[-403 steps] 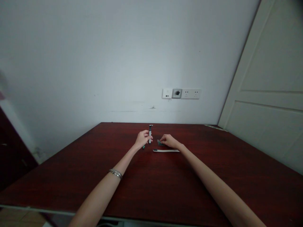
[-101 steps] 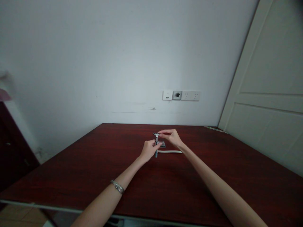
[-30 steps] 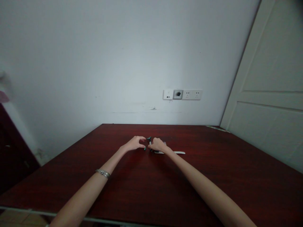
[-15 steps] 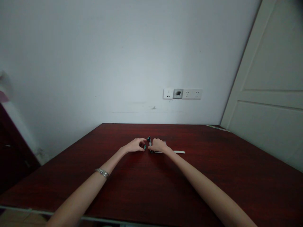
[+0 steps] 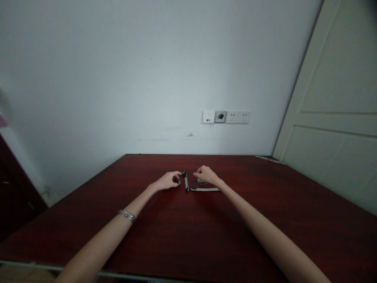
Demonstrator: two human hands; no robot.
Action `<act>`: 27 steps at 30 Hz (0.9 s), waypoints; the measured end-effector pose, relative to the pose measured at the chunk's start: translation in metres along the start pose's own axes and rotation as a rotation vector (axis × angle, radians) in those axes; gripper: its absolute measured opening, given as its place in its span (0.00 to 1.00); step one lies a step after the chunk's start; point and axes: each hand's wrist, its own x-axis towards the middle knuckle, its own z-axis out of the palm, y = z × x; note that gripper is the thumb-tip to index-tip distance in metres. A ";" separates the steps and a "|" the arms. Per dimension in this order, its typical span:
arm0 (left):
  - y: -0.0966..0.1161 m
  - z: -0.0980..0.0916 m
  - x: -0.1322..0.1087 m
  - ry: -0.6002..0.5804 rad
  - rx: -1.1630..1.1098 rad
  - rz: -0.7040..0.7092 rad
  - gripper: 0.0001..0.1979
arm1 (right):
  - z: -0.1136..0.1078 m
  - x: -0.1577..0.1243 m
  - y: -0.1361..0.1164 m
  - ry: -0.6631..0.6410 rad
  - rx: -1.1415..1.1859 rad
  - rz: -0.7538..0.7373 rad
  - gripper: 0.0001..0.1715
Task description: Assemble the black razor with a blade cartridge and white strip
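My left hand (image 5: 167, 181) rests on the table with curled fingers, a small green piece (image 5: 179, 182) held at the thumb. Its forefinger reaches to the dark head of a razor (image 5: 186, 183), touching or nearly so. The razor lies with its grey-and-black handle pointing towards me. To the right, my right hand (image 5: 207, 174) hovers off the razor, fingers loosely bent and nothing visible in them. Below that hand lies a small clear, bluish pack (image 5: 202, 182), partly covered. Nearer me is a slim white strip-like thing (image 5: 205, 189) with a dark left end; my right wrist hides its other end.
The dark red wooden table (image 5: 165, 236) reaches back to a white wall (image 5: 132, 78). Sockets and switches (image 5: 226, 117) sit low on the wall. A pale panelled door (image 5: 332, 118) stands along the right side.
My right hand has let go of the razor and moved up and to the right, uncovering the razor handle, the small pack and the white strip's dark end. My left hand has barely moved.
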 end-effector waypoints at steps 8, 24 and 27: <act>0.035 0.006 0.024 0.228 0.039 0.133 0.24 | -0.003 0.004 0.014 0.065 0.402 -0.133 0.16; 0.059 0.024 0.020 0.286 0.197 0.305 0.28 | -0.003 -0.005 0.010 -0.056 0.699 -0.019 0.16; 0.061 0.023 0.018 0.285 0.212 0.316 0.23 | -0.004 -0.007 0.009 -0.051 0.702 -0.011 0.15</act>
